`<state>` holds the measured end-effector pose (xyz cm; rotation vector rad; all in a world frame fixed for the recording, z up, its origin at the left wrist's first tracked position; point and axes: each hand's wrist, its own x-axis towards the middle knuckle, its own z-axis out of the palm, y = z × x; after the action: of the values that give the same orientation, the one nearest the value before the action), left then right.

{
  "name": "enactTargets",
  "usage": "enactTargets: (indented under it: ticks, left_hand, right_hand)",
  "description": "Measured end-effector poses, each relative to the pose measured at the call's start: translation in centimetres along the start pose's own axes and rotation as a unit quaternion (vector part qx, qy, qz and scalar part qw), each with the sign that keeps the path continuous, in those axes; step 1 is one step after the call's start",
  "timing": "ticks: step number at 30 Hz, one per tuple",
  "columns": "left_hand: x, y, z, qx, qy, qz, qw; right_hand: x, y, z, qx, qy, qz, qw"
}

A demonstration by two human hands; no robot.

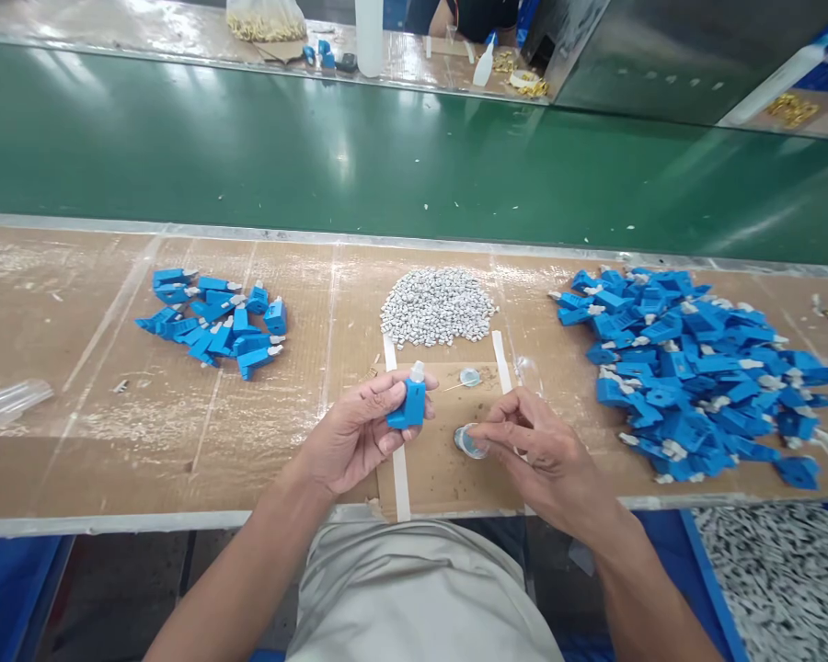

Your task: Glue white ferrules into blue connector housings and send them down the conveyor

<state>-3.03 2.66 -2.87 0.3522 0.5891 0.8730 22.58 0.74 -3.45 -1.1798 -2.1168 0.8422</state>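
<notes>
1. Across the near half of the scene, our workbench (248,469) wears brown cardboard, crossed by pale seams; beyond it a green surface (414,175) (glossy under the lights) runs from left to right.
2. On the far side we see another table (110,23), bearing a clear bag (266,20) of yellowish pieces and a white bottle (484,62); a person (483,13) is partly visible behind it, and a metal housing (683,55) stands at far right.
3. Near the bench's front edge (144,525), our left hand (362,428) grips a blue piece (414,405) between thumb and fingers, its white tip pointing up.
4. Our right hand (542,450) has its fingertips pinched together at a small cup (467,443); we cannot tell whether they hold anything.
5. Just beyond both hands lies a heap of grey pellets (438,306), with a white tape strip (398,460) running nearward from its left side.
6. To the left, a broad stretch of cardboard separates our left hand from the smaller blue pile (213,317).
7. On the right we have less room: the larger blue pile (690,359) spreads close beside our right hand, and below the edge sits a blue bin (714,584) of black and white bits.
</notes>
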Motion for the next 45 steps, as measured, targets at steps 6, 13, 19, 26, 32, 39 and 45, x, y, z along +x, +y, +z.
enactTargets:
  ticks: [6,13,19,26,32,39,45]
  left_hand:
    - [0.4,-0.9,1.0,-0.026,0.023,-0.026,0.999]
    - [1.0,-3.0,1.7,-0.056,-0.002,-0.074,0.996]
    - [1.3,-3.8,2.4,-0.041,-0.027,-0.091,0.995]
    - [1.2,-3.9,2.7,-0.042,-0.033,-0.097,0.994]
    - [1.2,-3.9,2.5,-0.048,-0.033,-0.097,0.994]
    - [1.3,-4.0,2.3,-0.054,-0.032,-0.097,0.993]
    - [1.3,-4.0,2.3,-0.060,-0.035,-0.092,0.993]
  right_hand:
    - [-0.2,-0.6,-0.2,0.024,0.018,0.060,0.998]
    - [0.2,-1.3,-1.0,0.239,0.165,0.119,0.949]
    - [1.4,-4.0,-0.6,0.234,0.247,0.037,0.940]
    - [2.3,-5.1,0.3,0.144,0.249,-0.009,0.958]
    - [2.3,-4.8,0.4,0.116,0.236,-0.011,0.965]
    - [2.3,-4.5,0.7,0.083,0.205,-0.035,0.975]
    - [2.1,-4.4,0.7,0.019,0.200,-0.060,0.978]
